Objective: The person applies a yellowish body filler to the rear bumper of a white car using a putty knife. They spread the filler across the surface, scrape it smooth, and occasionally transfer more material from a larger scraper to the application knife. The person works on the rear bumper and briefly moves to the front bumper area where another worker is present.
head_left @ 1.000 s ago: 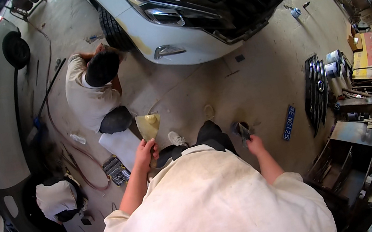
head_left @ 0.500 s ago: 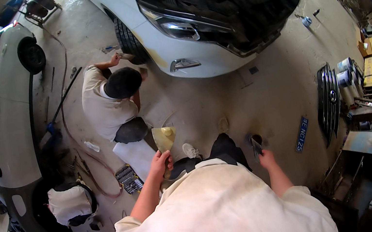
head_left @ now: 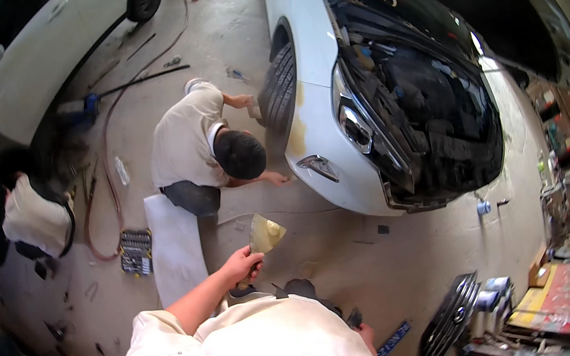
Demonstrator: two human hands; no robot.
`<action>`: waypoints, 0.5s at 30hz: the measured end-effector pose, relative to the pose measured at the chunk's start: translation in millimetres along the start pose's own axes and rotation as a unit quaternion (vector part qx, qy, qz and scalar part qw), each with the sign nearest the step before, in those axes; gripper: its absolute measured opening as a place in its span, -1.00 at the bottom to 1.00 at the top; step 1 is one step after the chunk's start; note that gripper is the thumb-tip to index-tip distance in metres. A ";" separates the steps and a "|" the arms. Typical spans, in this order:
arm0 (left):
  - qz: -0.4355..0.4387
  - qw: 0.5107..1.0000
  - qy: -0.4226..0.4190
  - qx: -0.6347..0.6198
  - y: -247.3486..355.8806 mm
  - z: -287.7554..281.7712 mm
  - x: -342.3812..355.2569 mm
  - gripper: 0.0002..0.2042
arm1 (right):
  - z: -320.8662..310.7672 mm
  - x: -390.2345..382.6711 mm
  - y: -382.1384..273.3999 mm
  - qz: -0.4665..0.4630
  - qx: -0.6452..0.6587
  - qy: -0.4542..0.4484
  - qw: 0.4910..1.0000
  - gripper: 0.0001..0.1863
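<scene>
Concrete garage floor (head_left: 419,261), stained and dusty, fills the frame under a white car (head_left: 317,97) with its bonnet up and engine bay open. Left hand (head_left: 241,265) has its grip clamped on the handle of a wide putty knife (head_left: 263,236), blade up and smeared with yellowish filler, held above the floor near the car's front corner. Right hand (head_left: 363,332) sits low beside the body around a small dark tool (head_left: 353,316); whether that grip is fully closed, I cannot tell. On progress: a yellow-brown filler patch (head_left: 296,131) already shows on the fender behind the wheel, unsanded and unpainted, so finishing looks to be still ahead. A co-worker (head_left: 196,144) crouches at the tyre. Outward: a socket tray (head_left: 136,251), a white sheet (head_left: 175,249), a blue strip (head_left: 393,338), a grille (head_left: 448,320), and a flat red-and-yellow package (head_left: 556,291) at right.
</scene>
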State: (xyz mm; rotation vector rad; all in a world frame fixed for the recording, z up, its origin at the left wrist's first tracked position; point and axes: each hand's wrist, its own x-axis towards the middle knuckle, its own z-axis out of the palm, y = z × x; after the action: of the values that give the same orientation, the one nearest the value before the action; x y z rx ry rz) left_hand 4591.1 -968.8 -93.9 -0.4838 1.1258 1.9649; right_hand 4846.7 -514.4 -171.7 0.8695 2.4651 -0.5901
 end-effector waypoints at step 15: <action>0.005 0.998 0.018 -0.054 -9.4 -7.0 -8.1 -0.93 | -18.4 24.2 -18.1 -0.064 0.053 0.056 0.995 -0.70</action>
State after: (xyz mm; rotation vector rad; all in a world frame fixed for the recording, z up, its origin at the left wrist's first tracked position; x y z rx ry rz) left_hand 4603.0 -975.7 -97.4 -0.5732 1.0485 2.0416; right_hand 4812.8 -506.2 -165.8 0.8079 2.6261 -0.7406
